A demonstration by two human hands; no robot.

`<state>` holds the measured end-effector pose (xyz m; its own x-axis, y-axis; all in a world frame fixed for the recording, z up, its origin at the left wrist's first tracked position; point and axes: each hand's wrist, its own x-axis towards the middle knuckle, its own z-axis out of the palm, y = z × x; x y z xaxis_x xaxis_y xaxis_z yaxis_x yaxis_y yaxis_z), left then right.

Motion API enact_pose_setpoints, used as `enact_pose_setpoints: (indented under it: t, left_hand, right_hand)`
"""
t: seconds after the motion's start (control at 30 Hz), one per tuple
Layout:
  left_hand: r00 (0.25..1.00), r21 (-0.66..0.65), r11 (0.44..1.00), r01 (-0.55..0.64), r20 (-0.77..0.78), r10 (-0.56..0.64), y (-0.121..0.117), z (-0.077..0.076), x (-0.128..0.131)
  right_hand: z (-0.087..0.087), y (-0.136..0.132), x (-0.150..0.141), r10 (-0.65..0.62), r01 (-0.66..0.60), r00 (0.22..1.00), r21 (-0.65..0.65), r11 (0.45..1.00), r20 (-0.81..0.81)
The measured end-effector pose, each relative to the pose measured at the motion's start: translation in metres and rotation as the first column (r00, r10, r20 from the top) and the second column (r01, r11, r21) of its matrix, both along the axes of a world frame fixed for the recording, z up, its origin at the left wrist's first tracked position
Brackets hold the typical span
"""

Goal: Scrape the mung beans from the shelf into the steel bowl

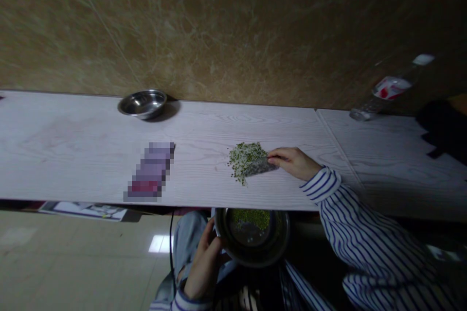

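My right hand (296, 162) pinches a flat, greyish, card-like piece (260, 167), its exact kind unclear. The piece lies low over the table, its edge against a small pile of green beans and white grains (245, 156). Below the table's front edge, my left hand (205, 258) grips the left rim of a metal bowl (279, 248). Green beans (255, 217) sit inside that bowl, toward its far side, with a few pale grains nearer its middle. The table edge hides the bowl's far rim.
A smaller metal bowl (142, 105) stands by the wall on the pale wood-grain table (80, 155). A pixelated flat object (151, 170) lies left of the pile. At the right, a clear plastic bottle (390, 88) stands near dark cloth (447, 129). Papers (91, 210) show under the table edge.
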<state>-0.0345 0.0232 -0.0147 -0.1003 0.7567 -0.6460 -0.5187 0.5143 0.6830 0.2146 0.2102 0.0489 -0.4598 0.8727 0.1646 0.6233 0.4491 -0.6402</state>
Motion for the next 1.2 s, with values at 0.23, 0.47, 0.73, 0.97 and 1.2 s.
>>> enact_pose_setpoints:
  t: [0.23,0.47,0.73,0.97,1.2]
  left_hand:
    - [1.000,0.004,1.000,-0.006,0.015,0.006,0.001,0.000,-0.001]
    - [0.999,0.014,1.000,0.013,0.029,-0.014,0.000,-0.005,-0.002]
    - [0.998,0.022,0.999,0.029,0.047,-0.030,0.000,-0.010,-0.002]
    - [0.999,0.004,1.000,0.024,0.029,-0.024,0.002,-0.003,0.000]
    - [0.999,0.001,0.999,0.032,0.034,-0.032,0.001,-0.004,-0.001]
  right_hand:
    - [0.005,-0.002,0.003,-0.109,0.110,0.988,-0.001,0.994,-0.107]
    - [-0.016,-0.008,0.031,-0.378,0.383,0.898,-0.024,0.924,-0.227]
    - [-0.019,-0.014,0.052,-0.568,0.578,0.792,-0.024,0.816,-0.224]
    - [-0.024,-0.018,0.046,-0.576,0.556,0.788,-0.149,0.817,-0.218]
    - [-0.017,-0.036,0.020,-0.532,0.446,0.790,-0.309,0.840,-0.305]
